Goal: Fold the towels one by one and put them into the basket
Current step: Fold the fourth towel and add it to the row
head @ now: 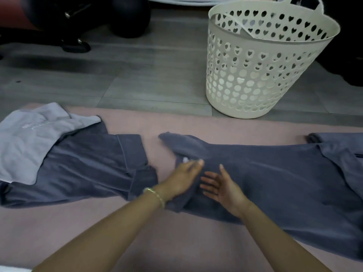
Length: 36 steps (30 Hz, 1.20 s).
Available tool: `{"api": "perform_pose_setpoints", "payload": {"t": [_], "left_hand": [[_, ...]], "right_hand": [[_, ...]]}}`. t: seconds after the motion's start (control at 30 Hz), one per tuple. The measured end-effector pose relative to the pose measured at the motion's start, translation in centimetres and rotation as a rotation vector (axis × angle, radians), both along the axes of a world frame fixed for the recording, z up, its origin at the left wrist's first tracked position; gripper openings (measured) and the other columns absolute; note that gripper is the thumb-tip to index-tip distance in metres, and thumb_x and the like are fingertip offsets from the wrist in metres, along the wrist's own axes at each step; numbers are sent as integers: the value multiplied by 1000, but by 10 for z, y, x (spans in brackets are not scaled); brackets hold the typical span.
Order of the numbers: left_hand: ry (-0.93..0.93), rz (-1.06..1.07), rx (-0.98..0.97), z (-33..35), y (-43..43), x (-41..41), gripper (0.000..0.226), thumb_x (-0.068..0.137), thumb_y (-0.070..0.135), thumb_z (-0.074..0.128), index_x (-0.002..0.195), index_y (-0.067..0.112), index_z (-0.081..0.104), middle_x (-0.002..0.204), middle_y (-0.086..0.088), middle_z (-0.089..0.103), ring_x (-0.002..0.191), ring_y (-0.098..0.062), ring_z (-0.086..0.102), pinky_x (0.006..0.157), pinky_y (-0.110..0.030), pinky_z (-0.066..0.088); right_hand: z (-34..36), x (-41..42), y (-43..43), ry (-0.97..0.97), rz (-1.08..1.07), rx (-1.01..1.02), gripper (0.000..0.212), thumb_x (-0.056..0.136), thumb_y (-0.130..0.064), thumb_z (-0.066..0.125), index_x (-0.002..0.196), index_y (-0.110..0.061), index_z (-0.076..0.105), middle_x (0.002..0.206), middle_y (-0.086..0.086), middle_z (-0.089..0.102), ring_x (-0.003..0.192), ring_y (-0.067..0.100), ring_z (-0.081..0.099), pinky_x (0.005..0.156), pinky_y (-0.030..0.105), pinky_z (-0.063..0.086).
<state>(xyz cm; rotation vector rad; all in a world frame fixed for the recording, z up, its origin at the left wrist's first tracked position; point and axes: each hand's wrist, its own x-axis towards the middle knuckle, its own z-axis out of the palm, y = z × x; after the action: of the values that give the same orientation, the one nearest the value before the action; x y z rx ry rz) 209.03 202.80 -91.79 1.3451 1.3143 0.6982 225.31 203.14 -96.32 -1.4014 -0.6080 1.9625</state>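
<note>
A dark blue towel lies spread across the pink mat, its left end bunched up. My left hand rests flat on that left end with straight fingers. Just to its right, my right hand lies on the same towel, fingers spread. On the left sits a pile: a light grey towel on top of a second dark blue towel. The white basket with heart-shaped holes stands on the floor beyond the mat, to the right.
The pink mat covers the near ground; grey floor tiles lie beyond it. Dark objects, a black round ball-like shape and black gear with wheels, stand at the far left. Another dark shape is at the far right.
</note>
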Motion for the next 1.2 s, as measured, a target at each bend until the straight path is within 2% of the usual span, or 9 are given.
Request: {"api": "perform_pose_setpoints", "payload": {"t": [0.1, 0.23, 0.33, 0.43, 0.6, 0.73, 0.87, 1.03, 1.2], "left_hand": [[39, -353, -156, -7, -7, 53, 43, 100, 42, 34, 130, 18, 55, 121, -3, 63, 105, -8, 57, 93, -16, 44], [118, -184, -154, -31, 7, 65, 40, 98, 43, 36, 119, 16, 58, 108, 2, 61, 102, -11, 56, 97, -24, 41], [263, -134, -143, -57, 15, 62, 30, 98, 37, 43, 110, 14, 59, 106, 0, 62, 97, -10, 55, 89, -19, 38], [328, -125, -165, -77, 17, 66, 42, 97, 36, 45, 123, 5, 55, 125, -5, 59, 115, -16, 55, 94, -16, 35], [374, -108, -143, -83, 23, 89, 55, 97, 41, 43, 142, 10, 37, 148, -8, 38, 135, -20, 38, 114, -29, 25], [396, -147, -19, -74, 36, 118, 56, 99, 41, 37, 148, 15, 26, 154, -2, 27, 142, -17, 24, 116, -27, 17], [352, -227, 19, -73, 41, 165, 57, 99, 44, 34, 149, 20, 22, 154, 1, 26, 140, -16, 26, 116, -29, 19], [300, -403, -25, -79, 42, 233, 59, 97, 51, 33, 149, 26, 22, 154, 5, 27, 135, -14, 36, 114, -34, 27], [364, -501, 19, -85, 49, 287, 57, 96, 51, 34, 146, 22, 30, 151, 2, 33, 133, -16, 38, 113, -34, 29]], "right_hand": [[-7, 45, -6, 137, -119, -84, 75, 86, -69, 34, 117, -7, 64, 102, 15, 70, 92, 27, 68, 84, 37, 54], [-38, 92, -23, 68, -225, -165, 75, 76, -68, 56, 115, -4, 65, 115, 18, 67, 110, 30, 63, 100, 42, 45], [-62, 109, -31, -327, -255, -64, 37, 73, -38, 77, 92, -7, 69, 98, 11, 72, 84, 22, 69, 79, 32, 56], [-72, 114, -32, -462, -359, 7, 15, 84, -16, 70, 76, -11, 58, 80, 6, 64, 72, 17, 59, 53, 15, 49], [-64, 119, -19, -573, -340, 184, 15, 96, -7, 51, 108, -2, 57, 97, 9, 63, 94, 25, 60, 70, 12, 48], [-27, 143, -4, -551, -282, 385, 18, 98, -6, 45, 104, -7, 62, 92, -1, 66, 77, -4, 60, 68, 3, 45], [8, 208, 4, -705, -297, 577, 17, 95, 1, 49, 95, -9, 62, 88, -14, 61, 74, -23, 56, 69, -4, 37], [4, 315, -9, -902, -544, 448, 10, 91, -10, 61, 99, -6, 64, 83, 1, 65, 69, -6, 59, 65, -1, 41], [-54, 351, -53, -760, -342, 121, 40, 76, -17, 78, 105, -2, 56, 88, 13, 64, 81, 17, 58, 70, 18, 46]]}}
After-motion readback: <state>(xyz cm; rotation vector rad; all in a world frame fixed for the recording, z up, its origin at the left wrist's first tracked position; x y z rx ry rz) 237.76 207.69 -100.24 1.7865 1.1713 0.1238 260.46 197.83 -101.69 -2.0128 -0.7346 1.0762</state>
